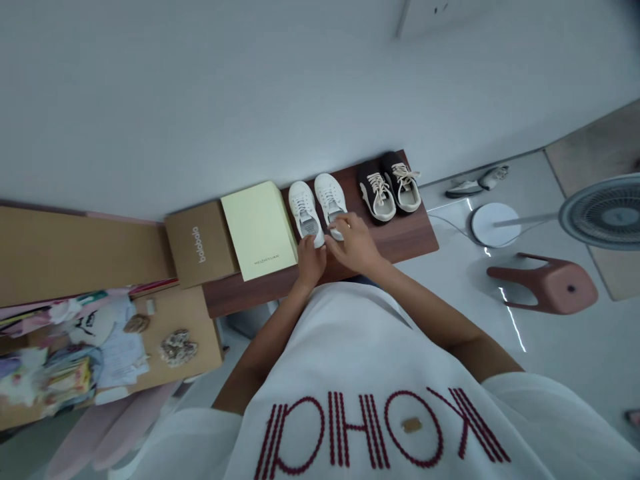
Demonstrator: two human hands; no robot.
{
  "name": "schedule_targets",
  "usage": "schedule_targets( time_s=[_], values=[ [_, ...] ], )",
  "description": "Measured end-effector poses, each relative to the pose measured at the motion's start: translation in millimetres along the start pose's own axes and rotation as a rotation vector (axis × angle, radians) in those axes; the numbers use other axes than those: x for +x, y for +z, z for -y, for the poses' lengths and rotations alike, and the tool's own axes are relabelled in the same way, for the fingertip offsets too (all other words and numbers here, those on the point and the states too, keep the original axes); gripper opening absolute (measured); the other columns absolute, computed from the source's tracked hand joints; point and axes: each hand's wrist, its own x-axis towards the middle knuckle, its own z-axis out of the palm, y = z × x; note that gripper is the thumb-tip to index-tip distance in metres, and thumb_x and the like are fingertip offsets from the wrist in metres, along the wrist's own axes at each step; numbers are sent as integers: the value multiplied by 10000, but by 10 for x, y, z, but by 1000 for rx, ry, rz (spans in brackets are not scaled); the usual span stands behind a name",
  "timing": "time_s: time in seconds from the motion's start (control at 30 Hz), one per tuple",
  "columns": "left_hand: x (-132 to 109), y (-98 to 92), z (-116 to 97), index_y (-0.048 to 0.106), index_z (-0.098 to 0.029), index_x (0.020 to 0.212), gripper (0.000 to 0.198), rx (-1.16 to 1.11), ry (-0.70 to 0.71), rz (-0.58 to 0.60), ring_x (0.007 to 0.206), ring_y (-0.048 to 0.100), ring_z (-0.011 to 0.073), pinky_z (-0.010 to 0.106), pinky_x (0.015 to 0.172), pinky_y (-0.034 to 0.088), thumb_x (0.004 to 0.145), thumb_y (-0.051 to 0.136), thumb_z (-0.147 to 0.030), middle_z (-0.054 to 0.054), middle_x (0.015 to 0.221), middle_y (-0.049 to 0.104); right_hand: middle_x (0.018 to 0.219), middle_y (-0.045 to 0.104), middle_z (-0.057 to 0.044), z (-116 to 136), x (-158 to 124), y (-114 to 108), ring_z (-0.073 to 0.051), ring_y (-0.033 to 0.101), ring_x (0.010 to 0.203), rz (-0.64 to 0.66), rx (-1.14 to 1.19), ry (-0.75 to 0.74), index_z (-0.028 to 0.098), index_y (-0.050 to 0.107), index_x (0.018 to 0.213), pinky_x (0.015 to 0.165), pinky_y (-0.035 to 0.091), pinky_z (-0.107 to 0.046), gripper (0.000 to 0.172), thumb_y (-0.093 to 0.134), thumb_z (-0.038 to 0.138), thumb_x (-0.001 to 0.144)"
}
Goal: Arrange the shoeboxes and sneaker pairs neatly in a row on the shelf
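Note:
Two white sneakers (302,200) stand side by side on a dark wooden bench (417,237), toes toward the wall and heels toward me. My left hand (311,261) is closed at the heel of the left sneaker, its fingertips on the heel rim. At the right sneaker (329,192), my right hand (356,245) curls its fingers over the heel opening, with the thumb near the left sneaker's heel. Grey insoles show inside both shoes. Part of the right sneaker's heel is hidden behind my fingers.
Left of the sneakers lie a pale yellow box (260,230) and a brown box (201,243). Black-and-white sneakers (376,190) stand at the bench's right end. On the floor are a fan (495,225) and a pink stool (563,287). A cluttered cardboard surface (203,313) is at left.

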Motion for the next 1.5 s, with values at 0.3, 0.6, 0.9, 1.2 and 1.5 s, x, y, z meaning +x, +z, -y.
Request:
schedule_targets(
  time_s=[0.3, 0.6, 0.9, 1.2, 1.5],
  values=[
    [608, 179, -87, 720, -128, 1082, 230, 77, -266, 154, 1307, 615, 394, 504, 1104, 447, 956, 574, -253, 251, 1241, 713, 1598, 439, -181, -933, 224, 1040, -368, 529, 1380, 182, 190, 550, 193, 700, 1077, 1163, 413, -518, 194, 719, 200, 884],
    [543, 101, 229, 677, -182, 1286, 441, -891, -445, 152, 1209, 676, 257, 388, 1062, 505, 895, 658, -386, 112, 1248, 759, 909, 710, -14, -1477, 91, 814, -214, 674, 923, -133, 1028, 756, 223, 625, 902, 872, 604, -374, 279, 745, 420, 745],
    [570, 408, 27, 663, -255, 1231, 528, -808, -671, 155, 1031, 698, 204, 371, 910, 550, 713, 584, -187, 35, 1142, 773, 927, 677, 30, -1658, -233, 867, -159, 686, 761, -125, 1071, 1100, 294, 498, 1042, 764, 589, -341, 379, 692, 385, 730],
    [530, 245, -294, 546, -116, 1401, 576, -216, -441, -161, 1399, 512, 328, 476, 1193, 394, 828, 587, -157, 206, 1423, 587, 1353, 602, -178, -2106, -410, 54, -286, 552, 1316, -474, 112, 607, 187, 617, 1229, 1131, 449, -490, 383, 548, 365, 897],
    [950, 1389, -1716, 617, -81, 1320, 428, -332, -21, 450, 1314, 603, 359, 494, 1150, 442, 894, 609, -130, 253, 1337, 645, 1547, 423, -261, -2532, 176, -54, -336, 580, 1292, -219, 54, 684, 153, 678, 976, 1149, 426, -481, 218, 668, 290, 807]
  ],
)
